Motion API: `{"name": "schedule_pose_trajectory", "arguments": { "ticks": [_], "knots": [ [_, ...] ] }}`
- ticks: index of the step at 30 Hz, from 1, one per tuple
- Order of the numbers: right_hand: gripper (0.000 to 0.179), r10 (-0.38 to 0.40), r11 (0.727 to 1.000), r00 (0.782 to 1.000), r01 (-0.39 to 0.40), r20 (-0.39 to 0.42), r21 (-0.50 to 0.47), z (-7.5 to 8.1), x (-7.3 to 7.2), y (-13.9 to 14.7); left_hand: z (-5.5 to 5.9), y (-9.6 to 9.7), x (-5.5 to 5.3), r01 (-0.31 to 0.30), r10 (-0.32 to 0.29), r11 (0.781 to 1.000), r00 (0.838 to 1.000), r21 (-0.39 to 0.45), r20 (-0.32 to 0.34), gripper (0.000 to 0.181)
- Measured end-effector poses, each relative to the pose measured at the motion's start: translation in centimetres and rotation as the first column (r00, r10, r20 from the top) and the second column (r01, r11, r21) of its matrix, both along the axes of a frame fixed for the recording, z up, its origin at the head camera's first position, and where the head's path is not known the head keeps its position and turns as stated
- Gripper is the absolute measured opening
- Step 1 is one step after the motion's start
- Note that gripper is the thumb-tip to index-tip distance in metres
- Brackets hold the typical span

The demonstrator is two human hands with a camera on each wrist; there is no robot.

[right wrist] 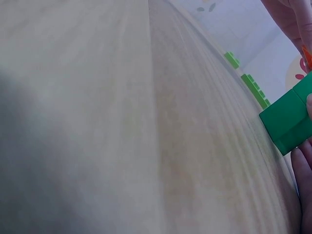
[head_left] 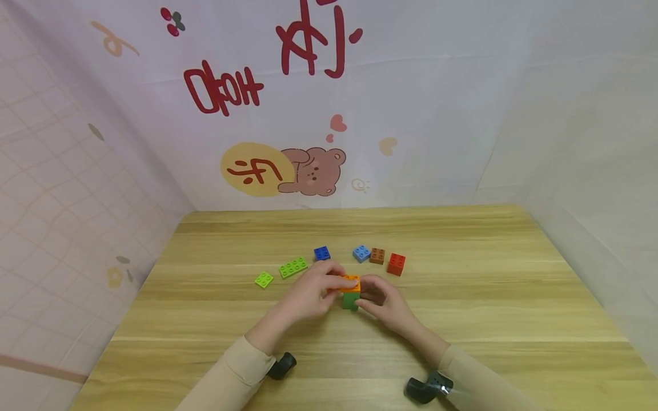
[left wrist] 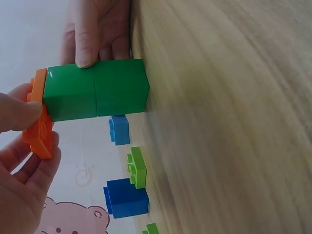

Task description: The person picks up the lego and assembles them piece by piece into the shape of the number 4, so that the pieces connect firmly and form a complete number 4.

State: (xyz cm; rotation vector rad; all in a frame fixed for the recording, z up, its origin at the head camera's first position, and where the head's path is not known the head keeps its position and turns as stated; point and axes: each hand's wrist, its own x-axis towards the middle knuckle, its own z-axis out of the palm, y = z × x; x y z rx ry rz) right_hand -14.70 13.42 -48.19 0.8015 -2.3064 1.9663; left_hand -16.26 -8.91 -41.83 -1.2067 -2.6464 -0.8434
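Two green blocks [left wrist: 95,90] stand stacked on the wooden table, their seam showing in the left wrist view. A thin orange brick [head_left: 352,289] sits across the top of the stack, with one end jutting out past the green on the left hand's side. My left hand [head_left: 311,289] pinches that orange brick between thumb and fingers. From the other side my right hand [head_left: 389,305] holds the green stack, its thumb laid against the near face and its fingers behind. Most of the right hand falls outside the right wrist view.
Behind the hands lie a small lime plate [head_left: 264,279], a longer lime plate [head_left: 293,268], a dark blue brick [head_left: 322,253], a light blue brick [head_left: 361,253], a brown brick [head_left: 377,256] and a red brick [head_left: 396,264]. Printed cloth [head_left: 437,114] walls the table [head_left: 493,285] in.
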Motion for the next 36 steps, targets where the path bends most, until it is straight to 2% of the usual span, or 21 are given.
{"name": "schedule_pose_trajectory", "arguments": {
  "ticks": [7, 13, 17, 24, 29, 36],
  "knots": [
    [0.039, 0.001, 1.0, 1.0, -0.001, -0.001, -0.002, -0.01, -0.05, 0.12, 0.1, 0.17, 0.16, -0.001, 0.001, 1.0, 1.0, -0.001, -0.021, 0.035],
    [0.039, 0.0, 1.0, 1.0, 0.0, 0.002, 0.0, 0.0, 0.01, 0.12, 0.34, 0.18, -0.02, 0.008, -0.008, 1.0, 1.0, -0.015, -0.01, 0.036],
    [0.039, -0.002, 1.0, 1.0, 0.002, 0.007, 0.003, 0.05, 0.02, 0.09, 0.32, 0.19, -0.04, -0.008, 0.008, 0.999, 1.0, -0.036, -0.003, 0.036],
    [0.039, 0.001, 1.0, 1.0, -0.001, 0.001, 0.002, 0.12, -0.09, 0.14, -0.1, 0.33, 0.21, -0.031, 0.028, 0.998, 0.999, -0.053, -0.047, 0.033],
    [0.04, 0.001, 1.0, 1.0, -0.001, -0.003, 0.0, 0.22, -0.19, 0.19, 0.1, 0.38, 0.32, -0.036, 0.035, 0.999, 0.999, -0.029, -0.018, 0.033],
    [0.039, 0.006, 1.0, 1.0, -0.006, 0.011, -0.002, -0.01, -0.1, 0.21, 0.35, 0.36, 0.42, -0.035, 0.035, 0.999, 0.999, -0.039, -0.002, 0.032]
  ]
}}
